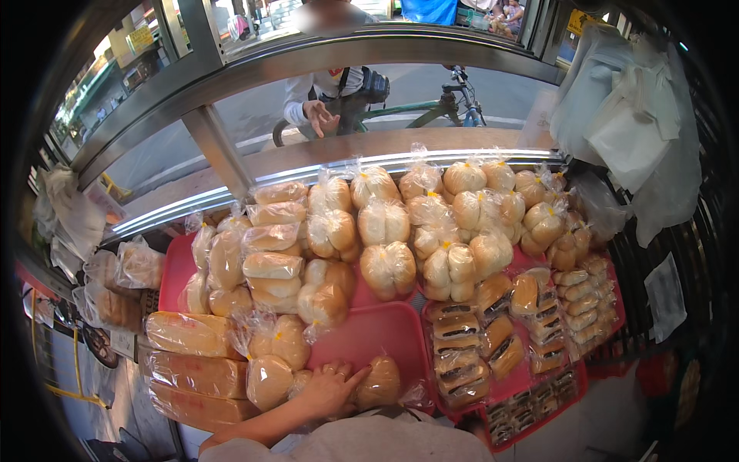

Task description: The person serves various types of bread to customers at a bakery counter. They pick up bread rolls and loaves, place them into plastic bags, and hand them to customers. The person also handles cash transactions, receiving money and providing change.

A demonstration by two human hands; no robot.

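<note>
My left hand (pixel 331 389) reaches in from the lower left, over the near end of a pink tray (pixel 369 331). Its fingers are apart, and a ring shows on one of them. The index finger points at a bagged bun (pixel 380 382) just to its right and seems to touch its wrapper. Part of another bun lies under or beside the hand, partly hidden by it. To the left sit more round buns in clear bags, one of them a pale bun (pixel 269 382). My right hand is not in view.
Several bagged rolls (pixel 387 269) fill the far trays. Long wrapped loaves (pixel 196 369) lie at left; dark-filled breads (pixel 458 350) sit at right. Plastic bags (pixel 631 123) hang at the right. Beyond the window frame (pixel 385 50) stand a person (pixel 319 115) and a bicycle (pixel 431 115).
</note>
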